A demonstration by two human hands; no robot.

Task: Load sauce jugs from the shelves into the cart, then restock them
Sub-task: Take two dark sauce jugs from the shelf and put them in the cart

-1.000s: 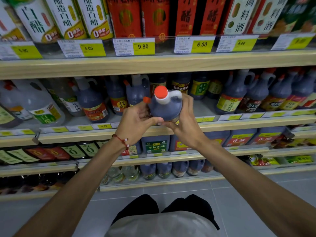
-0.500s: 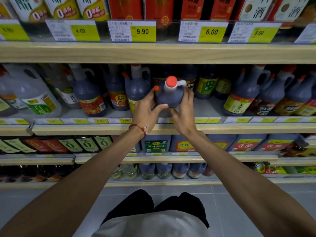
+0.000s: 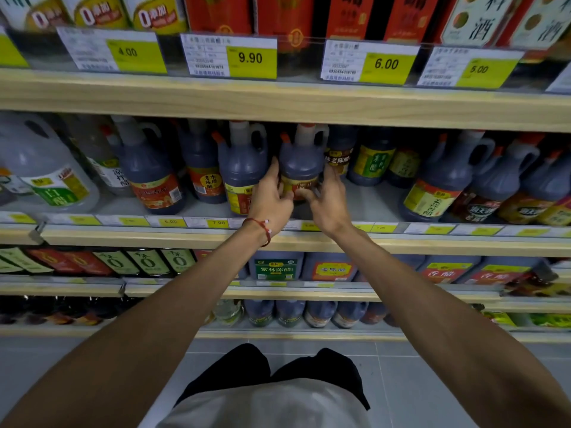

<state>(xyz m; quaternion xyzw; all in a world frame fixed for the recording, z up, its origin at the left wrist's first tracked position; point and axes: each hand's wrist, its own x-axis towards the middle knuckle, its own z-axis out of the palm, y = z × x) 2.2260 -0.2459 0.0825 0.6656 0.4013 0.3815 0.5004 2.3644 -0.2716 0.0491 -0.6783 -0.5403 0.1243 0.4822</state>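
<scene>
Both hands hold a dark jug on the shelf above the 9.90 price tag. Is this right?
No. The head view shows the left hand and right hand holding the jug on the shelf below the 9.90 tag, not above it.

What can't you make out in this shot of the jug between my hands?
- The dark jug label: head view, mostly covered by the left hand and right hand.
- Price tags under it: head view, blurred, partly behind the wrists.
- Top-shelf cartons: head view, cut off by the upper edge.
- Cart: outside the frame.
</scene>
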